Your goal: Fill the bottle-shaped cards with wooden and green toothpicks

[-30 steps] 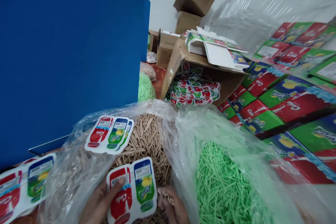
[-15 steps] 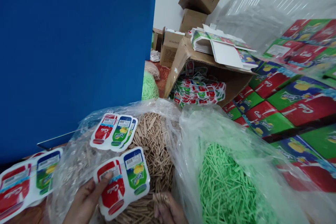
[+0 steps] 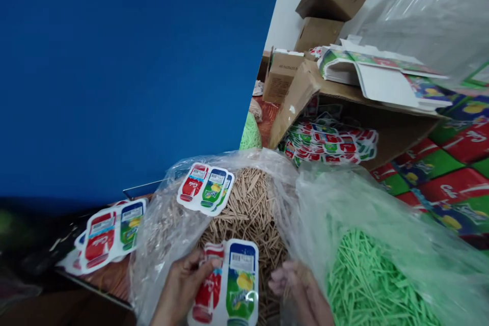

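My left hand (image 3: 185, 282) grips a printed cola-and-Sprite pouch (image 3: 241, 282) by its red half, thumb on top. The pouch hangs over a clear plastic bag of brown paper strips (image 3: 260, 204). To its right, my right hand (image 3: 300, 290) is over the same bag, fingers curled together; what they hold, if anything, is too blurred to tell. A small stack of like pouches (image 3: 205, 188) lies on the bag's far left part. More pouches (image 3: 109, 234) lie on a surface at the left.
A bag of green paper strips (image 3: 374, 280) stands at the right. Behind lies an open carton (image 3: 296, 97) of pouches, topped with flat printed card (image 3: 385, 81). Red-and-green boxes (image 3: 451, 188) are stacked at the right. A blue panel (image 3: 126, 71) fills the upper left.
The view has swung left, so things appear further right. The pouch in my left hand is turned more upright and its red half is bent. My right hand has moved slightly away from it.
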